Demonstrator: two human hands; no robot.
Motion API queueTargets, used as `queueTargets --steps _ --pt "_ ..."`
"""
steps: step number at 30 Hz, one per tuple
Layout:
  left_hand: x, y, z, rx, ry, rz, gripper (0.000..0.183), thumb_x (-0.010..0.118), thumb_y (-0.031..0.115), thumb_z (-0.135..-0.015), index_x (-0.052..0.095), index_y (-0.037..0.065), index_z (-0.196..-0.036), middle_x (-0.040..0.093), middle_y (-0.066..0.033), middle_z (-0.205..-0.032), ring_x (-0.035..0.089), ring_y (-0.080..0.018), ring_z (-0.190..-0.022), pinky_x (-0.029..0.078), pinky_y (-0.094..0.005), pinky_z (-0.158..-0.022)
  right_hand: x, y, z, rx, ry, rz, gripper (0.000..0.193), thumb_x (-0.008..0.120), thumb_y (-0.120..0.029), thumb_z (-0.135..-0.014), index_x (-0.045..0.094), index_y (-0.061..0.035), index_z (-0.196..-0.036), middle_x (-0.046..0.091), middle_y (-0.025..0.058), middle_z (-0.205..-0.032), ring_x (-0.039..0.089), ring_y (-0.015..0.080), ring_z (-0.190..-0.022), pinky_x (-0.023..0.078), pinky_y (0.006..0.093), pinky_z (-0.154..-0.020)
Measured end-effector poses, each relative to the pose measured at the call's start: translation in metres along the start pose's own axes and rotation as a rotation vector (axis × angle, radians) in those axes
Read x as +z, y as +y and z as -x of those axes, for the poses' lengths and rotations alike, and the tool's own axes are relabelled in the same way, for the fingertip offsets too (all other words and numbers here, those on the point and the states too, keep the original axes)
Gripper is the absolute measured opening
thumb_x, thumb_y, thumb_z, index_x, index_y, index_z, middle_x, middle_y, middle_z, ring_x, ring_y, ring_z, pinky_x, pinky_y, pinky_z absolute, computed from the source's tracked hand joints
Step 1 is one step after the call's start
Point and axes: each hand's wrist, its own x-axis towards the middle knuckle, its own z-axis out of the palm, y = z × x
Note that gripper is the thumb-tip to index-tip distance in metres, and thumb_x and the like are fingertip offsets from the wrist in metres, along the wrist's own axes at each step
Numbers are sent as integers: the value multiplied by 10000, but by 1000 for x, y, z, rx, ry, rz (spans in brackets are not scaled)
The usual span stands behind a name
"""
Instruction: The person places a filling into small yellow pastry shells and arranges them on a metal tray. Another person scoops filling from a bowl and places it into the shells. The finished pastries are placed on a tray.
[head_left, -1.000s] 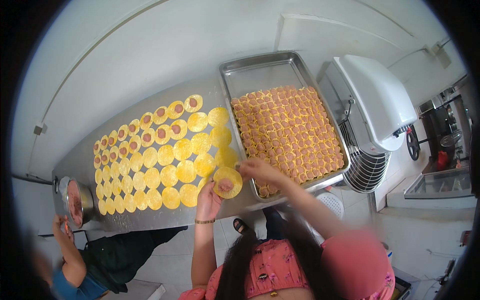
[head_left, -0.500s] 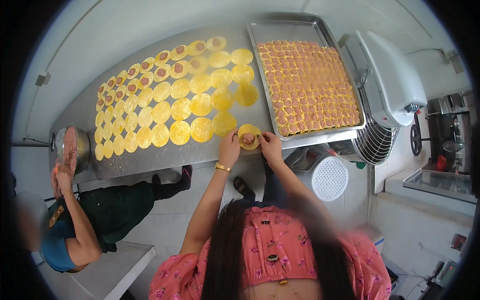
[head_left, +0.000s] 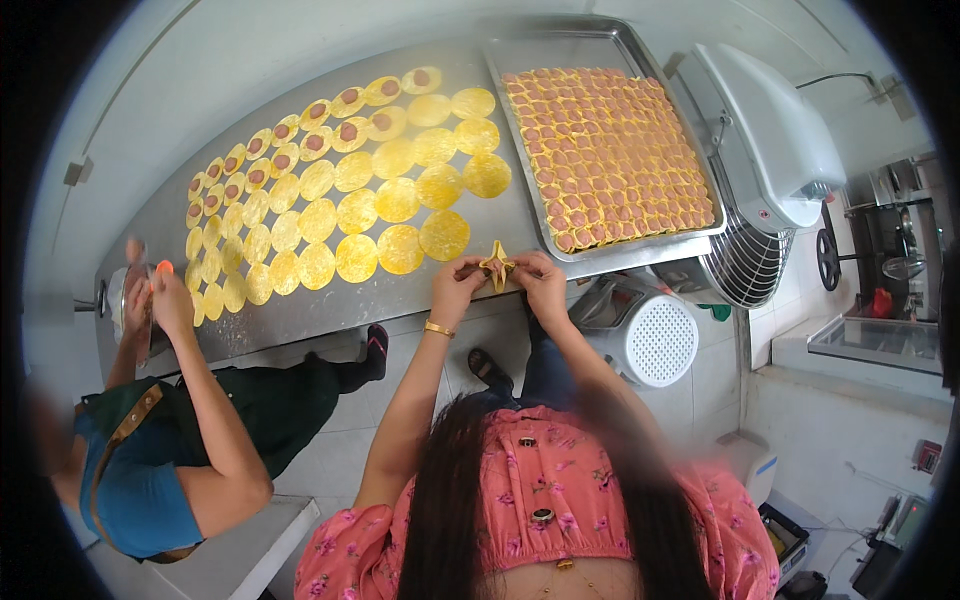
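Observation:
Between my two hands is a yellow dumpling wrapper (head_left: 497, 272) with pinkish meat filling, its sides pressed inward so that it stands out in points. My left hand (head_left: 459, 286) pinches its left side, and my right hand (head_left: 541, 284) pinches the right side. To the left, rows of flat round yellow wrappers (head_left: 398, 200) lie on the metal table (head_left: 345, 308); those in the far rows carry balls of meat (head_left: 348, 131). A large metal tray (head_left: 548, 222) on the right is filled with rows of open-topped dumplings (head_left: 610, 150).
At the far left a co-worker's hands (head_left: 165, 305) work over a metal bowl (head_left: 115, 300), holding something orange-tipped. A grey-white mixer (head_left: 770, 140) with a wire guard (head_left: 750, 265) stands right of the tray. Below it is a white perforated stool (head_left: 660, 343).
The wrapper, flat and open between my fingers before, is now folded inward into points. The co-worker's hands have shifted, and an orange-tipped thing and a meat ball show there.

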Motion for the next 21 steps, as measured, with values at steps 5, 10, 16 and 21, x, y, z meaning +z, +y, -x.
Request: queueTargets --steps 5,10,16,21 --pt "4 -1 7 44 90 158 141 580 23 -860 574 36 -1000 605 -14 -880 594 -89 -791 510 -221 -720 -1 -25 1 119 -6 -447 222 600 61 -786 618 19 -1004 616 63 -1029 594 123 -933 485 253 -799" --pt "10 15 19 -9 78 295 181 584 26 -861 543 32 -1037 575 -39 -956 597 -115 -862 524 -249 -769 -5 -38 7 92 -161 -540 278 586 89 -785 578 8 -1050 609 57 -1057 572 129 -1007 470 250 -845" --pt "13 20 30 1 77 386 278 574 -19 -844 519 22 -1113 543 -65 -1104 590 -136 -949 521 -293 -850 -15 -24 -3 60 -148 -309 282 580 117 -774 599 16 -1037 610 47 -1019 577 119 -977 477 241 -812" --pt "3 2 14 145 107 -252 208 611 -64 -776 600 7 -971 598 -71 -1086 624 -142 -890 534 -275 -801 -16 -22 -7 -17 -177 -44 346 596 119 -738 593 11 -1066 612 60 -975 601 137 -908 500 258 -783"
